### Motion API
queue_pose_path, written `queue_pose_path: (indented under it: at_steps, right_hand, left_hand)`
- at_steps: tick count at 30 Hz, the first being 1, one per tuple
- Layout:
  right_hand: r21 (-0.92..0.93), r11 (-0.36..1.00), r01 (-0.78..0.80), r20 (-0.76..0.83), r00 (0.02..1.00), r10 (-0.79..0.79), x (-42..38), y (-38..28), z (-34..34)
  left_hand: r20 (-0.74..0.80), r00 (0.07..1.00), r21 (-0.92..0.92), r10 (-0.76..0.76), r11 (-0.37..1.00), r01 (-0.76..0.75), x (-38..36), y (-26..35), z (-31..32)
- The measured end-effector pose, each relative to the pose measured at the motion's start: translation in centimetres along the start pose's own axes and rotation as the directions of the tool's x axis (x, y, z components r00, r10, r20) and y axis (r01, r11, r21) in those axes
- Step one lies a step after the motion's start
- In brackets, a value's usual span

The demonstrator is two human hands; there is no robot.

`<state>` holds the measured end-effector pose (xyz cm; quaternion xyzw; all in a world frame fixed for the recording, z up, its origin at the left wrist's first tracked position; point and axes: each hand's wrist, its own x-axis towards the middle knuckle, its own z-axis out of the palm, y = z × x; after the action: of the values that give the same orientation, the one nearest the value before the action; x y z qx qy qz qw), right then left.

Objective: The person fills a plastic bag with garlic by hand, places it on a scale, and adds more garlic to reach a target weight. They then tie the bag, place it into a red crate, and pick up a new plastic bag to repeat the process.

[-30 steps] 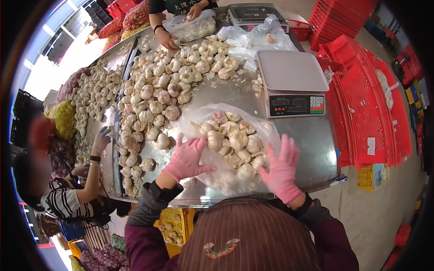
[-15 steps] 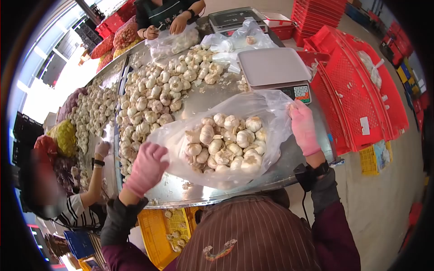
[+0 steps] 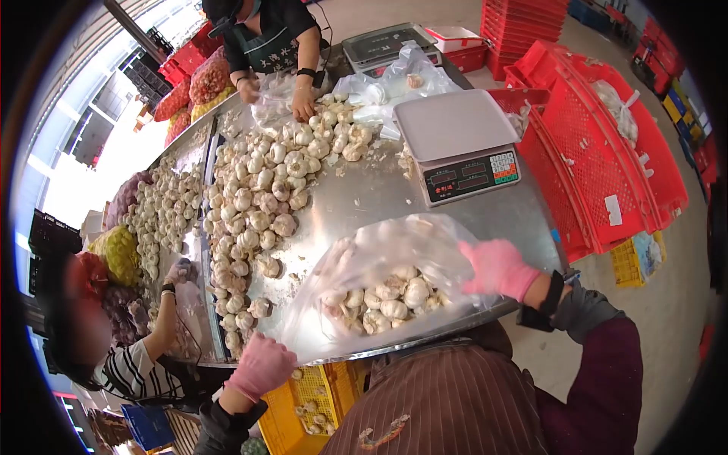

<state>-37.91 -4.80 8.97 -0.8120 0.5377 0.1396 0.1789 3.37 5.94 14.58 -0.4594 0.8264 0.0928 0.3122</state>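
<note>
A clear plastic bag (image 3: 356, 262) holding several garlic bulbs (image 3: 393, 309) lies at the table's near edge, its film raised in an arch over the garlic. My left hand (image 3: 262, 365), in a pink glove, is closed on the bag's left edge at the table rim. On the other side, my right hand (image 3: 500, 270), gloved in pink too and a little blurred, grips the bag's right edge. Beyond the bag stands a scale (image 3: 459, 144) with a flat tray and a keypad.
A long heap of loose garlic (image 3: 258, 189) covers the metal table's (image 3: 356, 197) left part. Red crates (image 3: 591, 152) stand at the right; a yellow crate (image 3: 284, 425) sits below the table edge. Two co-workers handle garlic, one across the table (image 3: 277, 38), one at left (image 3: 144, 349).
Both my hands have come toward my body, drawing the bag from mid-table to the near edge. The scale's display is now uncovered. The co-worker opposite has reached a hand to the garlic heap.
</note>
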Motion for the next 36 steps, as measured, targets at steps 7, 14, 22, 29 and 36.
queue_pose_path:
  at_steps: [7, 14, 22, 29, 36]
  right_hand:
    - [0.096, 0.96, 0.264, -0.799, 0.595, -0.084, 0.9, 1.9, -0.2]
    - [-0.028, 0.987, -0.157, -0.538, 0.834, 0.118, 5.4, 0.8, 6.7]
    - [0.778, -0.605, 0.167, -0.232, 0.972, -0.03, 5.9, 6.0, -10.0]
    - [0.876, 0.391, 0.281, -0.137, 0.924, -0.356, -11.4, 13.8, -6.7]
    - [0.911, -0.06, 0.408, -0.39, 0.9, 0.193, -5.0, 8.5, -13.7]
  left_hand:
    - [-0.447, 0.891, -0.051, 0.076, 0.993, -0.111, 1.1, 2.1, -4.8]
    - [-0.107, 0.992, 0.082, -0.066, 0.994, 0.075, -0.5, 3.8, -7.3]
    - [-0.733, 0.678, 0.242, 0.054, 0.953, 0.185, 1.2, -0.6, -8.7]
    - [-0.379, 0.815, -0.356, -0.438, 0.882, 0.309, -7.2, 9.9, -8.1]
    - [-0.662, 0.735, 0.029, -0.148, 0.975, 0.222, -1.6, 3.4, -14.1]
